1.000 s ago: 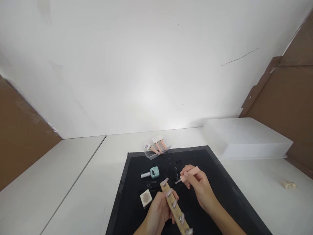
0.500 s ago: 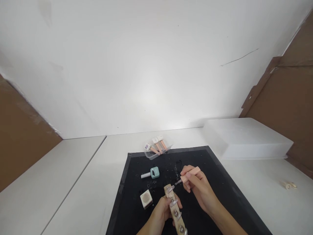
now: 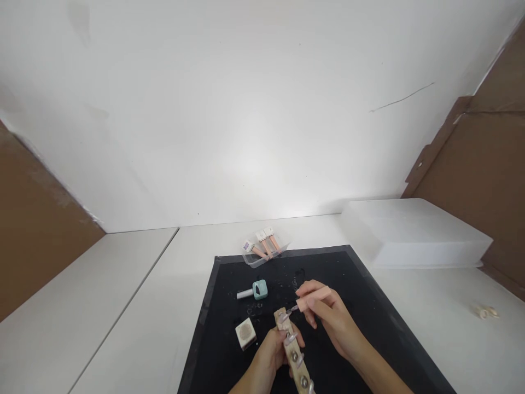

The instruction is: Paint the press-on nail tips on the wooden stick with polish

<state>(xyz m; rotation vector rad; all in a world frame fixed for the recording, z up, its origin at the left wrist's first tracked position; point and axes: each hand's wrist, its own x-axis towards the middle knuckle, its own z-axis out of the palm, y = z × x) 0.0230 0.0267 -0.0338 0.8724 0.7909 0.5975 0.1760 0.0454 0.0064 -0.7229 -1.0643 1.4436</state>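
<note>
My left hand (image 3: pixel 274 350) is closed around a pale wooden nail tip stand (image 3: pixel 292 353), which carries several clear false nails on metal knobs. Between the fingers of my right hand (image 3: pixel 326 312) is a nail polish brush (image 3: pixel 314 299) with a pink cap-handle, its bristles pointing left. The brush end is at the false nail (image 3: pixel 284 316) at the top of the stand; whether it touches cannot be made out. A white, square-sided nail polish bottle (image 3: pixel 245 333) stands left of the stand. Beyond it lies a mint-green bottle (image 3: pixel 260 289) with a pale cap.
A clear plastic tray (image 3: pixel 256 263) with several pink-capped bottles sits at the back edge of the black mat (image 3: pixel 328 262). A white plastic box (image 3: pixel 418 235) stands back right. Small beige rings (image 3: pixel 484 312) lie at far right. White wall behind, brown panels at the sides.
My right hand has moved left with the brush, bringing its tip from just off the top false nail to that nail. The left hand and stand have hardly moved.
</note>
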